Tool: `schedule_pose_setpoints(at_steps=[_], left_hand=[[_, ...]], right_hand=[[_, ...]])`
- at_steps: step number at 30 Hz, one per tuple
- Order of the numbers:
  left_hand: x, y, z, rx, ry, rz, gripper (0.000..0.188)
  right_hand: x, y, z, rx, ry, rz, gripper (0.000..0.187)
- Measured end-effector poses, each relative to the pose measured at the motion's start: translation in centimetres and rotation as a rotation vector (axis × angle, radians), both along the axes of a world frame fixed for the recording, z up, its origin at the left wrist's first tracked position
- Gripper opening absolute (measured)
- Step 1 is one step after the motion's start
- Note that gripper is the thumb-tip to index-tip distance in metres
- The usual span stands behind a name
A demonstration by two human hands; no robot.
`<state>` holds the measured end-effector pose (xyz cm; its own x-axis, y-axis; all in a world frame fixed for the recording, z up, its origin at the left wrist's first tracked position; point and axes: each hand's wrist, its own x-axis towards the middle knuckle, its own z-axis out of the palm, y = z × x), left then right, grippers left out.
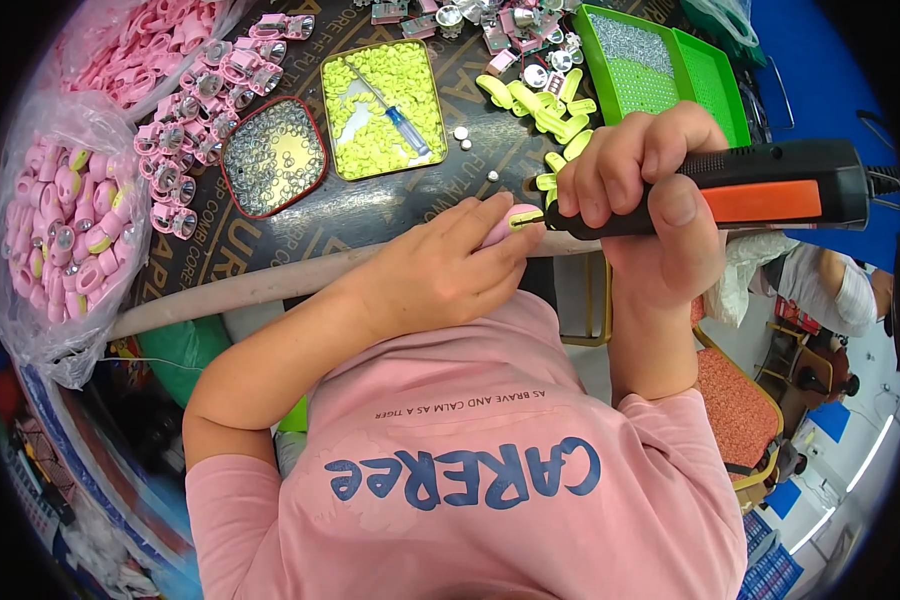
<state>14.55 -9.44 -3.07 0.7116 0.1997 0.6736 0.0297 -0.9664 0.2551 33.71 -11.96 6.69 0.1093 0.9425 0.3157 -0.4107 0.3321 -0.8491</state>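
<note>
your left hand (440, 265) pinches the pink part (510, 222) shut, right at the table edge (270, 283). right hand (635, 185) is fisted tight around the electric screwdriver (760, 190), tip on the part. yellow-green clips (545, 110) crowd just past the edge; open room only off-table, toward you.

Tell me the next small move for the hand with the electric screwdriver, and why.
Probably press the tip straight into the pink part and drive. The right hand grips the black-and-orange electric screwdriver with its tip already against the part, which the left hand pinches at the table edge. Whether a screw is seated cannot be told.
</note>
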Motion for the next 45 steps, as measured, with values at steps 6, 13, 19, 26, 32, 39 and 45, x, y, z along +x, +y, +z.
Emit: schedule_pose_setpoints(at_steps=[6, 13, 19, 26, 32, 39, 45], left_hand=[[-0.1, 0.0, 0.7, -0.051, 0.014, -0.029, 0.027], [-0.1, 0.0, 0.6, -0.054, 0.006, -0.021, 0.025], [-0.1, 0.2, 0.5, -0.012, 0.005, -0.036, 0.017], [-0.1, 0.1, 0.5, -0.010, 0.005, -0.058, 0.019], [-0.6, 0.2, 1.0, -0.072, 0.026, -0.095, 0.018], [-0.6, 0.8, 0.9, -0.045, 0.035, -0.106, 0.018], [-1.4, 1.8, 3.4, -0.886, -0.117, 0.066, 0.022]], right_hand=[[0.6, -0.5, 0.1, -0.033, -0.163, 0.021, 0.030], [0.3, -0.6, 0.3, -0.037, -0.166, 0.004, 0.030], [0.2, -0.4, 0.5, -0.055, -0.213, -0.006, 0.030], [-0.8, -0.7, 1.0, -0.041, -0.363, -0.037, 0.022], [-1.6, -0.9, 0.8, -0.028, -0.482, -0.044, 0.024], [-0.8, 0.0, 0.6, 0.000, -0.431, 0.046, 0.028], [3.0, 2.3, 0.7, 0.007, -0.299, -0.317, 0.033]])
